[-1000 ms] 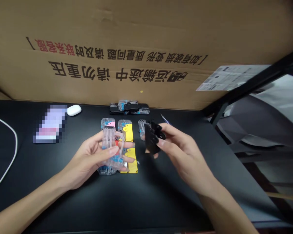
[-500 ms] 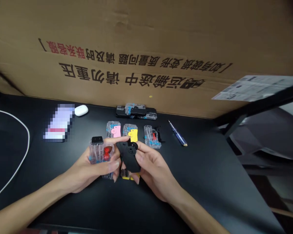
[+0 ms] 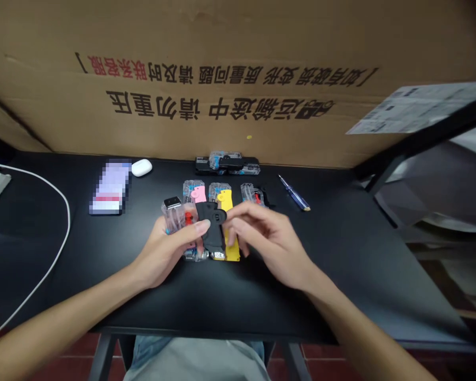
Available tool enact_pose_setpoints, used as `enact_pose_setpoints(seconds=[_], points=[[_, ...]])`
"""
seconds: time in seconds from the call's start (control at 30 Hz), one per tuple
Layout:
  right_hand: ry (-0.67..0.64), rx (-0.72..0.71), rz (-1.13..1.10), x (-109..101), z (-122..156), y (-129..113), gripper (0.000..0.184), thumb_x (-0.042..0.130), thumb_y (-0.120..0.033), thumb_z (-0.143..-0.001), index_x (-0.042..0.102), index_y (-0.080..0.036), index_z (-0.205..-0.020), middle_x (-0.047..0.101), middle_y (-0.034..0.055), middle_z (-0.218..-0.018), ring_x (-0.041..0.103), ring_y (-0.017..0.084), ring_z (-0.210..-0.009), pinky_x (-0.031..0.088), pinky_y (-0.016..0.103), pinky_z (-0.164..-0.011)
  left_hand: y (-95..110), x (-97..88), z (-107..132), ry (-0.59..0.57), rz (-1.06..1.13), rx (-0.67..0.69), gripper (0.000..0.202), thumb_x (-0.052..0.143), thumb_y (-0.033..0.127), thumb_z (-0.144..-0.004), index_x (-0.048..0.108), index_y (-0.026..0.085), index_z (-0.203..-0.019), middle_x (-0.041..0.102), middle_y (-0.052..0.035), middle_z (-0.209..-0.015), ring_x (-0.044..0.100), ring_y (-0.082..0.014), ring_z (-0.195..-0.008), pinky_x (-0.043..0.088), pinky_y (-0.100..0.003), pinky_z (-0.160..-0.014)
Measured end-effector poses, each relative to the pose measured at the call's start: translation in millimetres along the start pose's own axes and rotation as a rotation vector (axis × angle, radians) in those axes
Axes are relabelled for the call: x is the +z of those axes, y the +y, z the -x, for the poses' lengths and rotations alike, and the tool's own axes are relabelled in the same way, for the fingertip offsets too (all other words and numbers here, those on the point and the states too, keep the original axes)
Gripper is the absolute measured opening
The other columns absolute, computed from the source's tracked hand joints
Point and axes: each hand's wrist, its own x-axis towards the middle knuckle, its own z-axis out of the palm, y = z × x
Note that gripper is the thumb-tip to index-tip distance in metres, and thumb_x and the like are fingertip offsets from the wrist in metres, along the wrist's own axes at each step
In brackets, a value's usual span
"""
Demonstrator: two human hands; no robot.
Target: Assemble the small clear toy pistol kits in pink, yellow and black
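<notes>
My left hand is closed around a clear plastic toy gun with a red trigger and a black block on its end. Its thumb presses a black plastic grip piece with a round end against the toy. My right hand has its fingers loosely bent and apart, the index fingertip right at the round end; whether it touches is hard to tell. Behind the hands lie similar clear toys, one with a pink panel, one with a yellow panel, one with a red part, partly covered.
Several clear and black toys are stacked against a large cardboard box. A blue-handled screwdriver lies at the right. On the left are a phone, a white earbud case and a white cable.
My right hand has loosened its hold on the black piece and moved slightly right. The black piece now sits under my left thumb, turned more upright. The view has shifted, showing my lap.
</notes>
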Motion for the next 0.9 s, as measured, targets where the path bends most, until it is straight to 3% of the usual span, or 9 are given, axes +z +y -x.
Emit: enact_pose_setpoints(seconds=[0.07,0.13,0.23,0.3,0.37,0.47,0.63,0.9], points=[[0.216,-0.088,0.33,-23.6,-2.0,-5.3,0.035,0.079,-0.057,-0.106,0.079,-0.022,-0.109,0.075,0.0019,-0.081,0.063,0.016,-0.067,0.048,0.03,-0.063,2.4,0.9,-0.5,0.007,-0.007,-0.008,0.041,0.103,0.042,-0.083,0.071,0.017,-0.085,0.068,0.0016,-0.077,0.062,-0.0109,-0.059,0.055,-0.024,-0.058],[0.302,-0.101,0.598,-50.4,-3.1,-9.7,0.04,0.08,-0.061,-0.104,0.08,-0.022,-0.092,0.063,-0.0011,-0.068,0.052,0.015,-0.062,0.041,0.032,-0.062,4.4,0.0,-1.0,-0.011,-0.013,-0.016,0.037,0.1,0.041,-0.086,0.072,0.017,-0.088,0.068,0.0012,-0.075,0.066,-0.0133,-0.06,0.059,-0.026,-0.059],[0.187,-0.022,0.747,-82.8,-3.0,-13.0,0.054,0.08,-0.074,-0.098,0.084,-0.022,-0.085,0.052,-0.0034,-0.059,0.043,0.015,-0.058,0.032,0.032,-0.058,7.2,-1.6,-1.6,-0.027,0.006,-0.039,0.038,0.101,0.04,-0.085,0.073,0.017,-0.097,0.068,0.001,-0.074,0.072,-0.0184,-0.068,0.065,-0.03,-0.059],[0.119,0.004,0.772,-93.7,-2.4,-11.8,0.055,0.08,-0.076,-0.097,0.085,-0.022,-0.085,0.064,-0.0003,-0.065,0.052,0.016,-0.062,0.038,0.033,-0.061,8.8,-2.0,-1.9,-0.017,0.014,-0.055,0.041,0.104,0.037,-0.082,0.072,0.018,-0.1,0.067,0.0024,-0.074,0.07,-0.0173,-0.066,0.067,-0.03,-0.057],[0.03,0.016,0.785,-96.8,-1.8,-7.7,0.052,0.08,-0.073,-0.098,0.087,-0.022,-0.088,0.075,0.003,-0.075,0.063,0.018,-0.067,0.045,0.033,-0.067,9.8,-2.1,-2.0,-0.004,0.01,-0.063,0.042,0.104,0.034,-0.081,0.071,0.018,-0.101,0.065,0.0039,-0.075,0.067,-0.0148,-0.063,0.069,-0.03,-0.057],[-0.051,0.017,0.845,-93.8,-1.5,1.1,0.04,0.081,-0.061,-0.101,0.088,-0.022,-0.096,0.081,0.0037,-0.08,0.07,0.02,-0.069,0.049,0.033,-0.07,10.1,-1.8,-1.0,0.011,-0.009,-0.056,0.039,0.103,0.032,-0.084,0.071,0.018,-0.1,0.065,0.0038,-0.078,0.068,-0.0141,-0.066,0.073,-0.032,-0.06],[-0.026,-0.01,1.018,-85.9,-0.5,8.6,0.014,0.09,-0.033,-0.096,0.086,-0.022,-0.103,0.082,0.0013,-0.08,0.074,0.019,-0.068,0.05,0.032,-0.07,9.2,0.1,1.6,-0.021,-0.044,-0.066,0.038,0.104,0.033,-0.083,0.075,0.017,-0.101,0.07,0.0002,-0.08,0.075,-0.0194,-0.073,0.075,-0.035,-0.06],[-0.024,-0.007,0.985,-81.5,3.7,10.2,0.004,0.088,-0.024,-0.095,0.085,-0.022,-0.097,0.085,0.0035,-0.085,0.078,0.02,-0.072,0.055,0.031,-0.07,2.3,-2.3,-1.5,0.017,-0.028,-0.079,0.038,0.107,0.035,-0.081,0.078,0.017,-0.099,0.07,0.0008,-0.082,0.075,-0.0175,-0.072,0.076,-0.033,-0.058]])
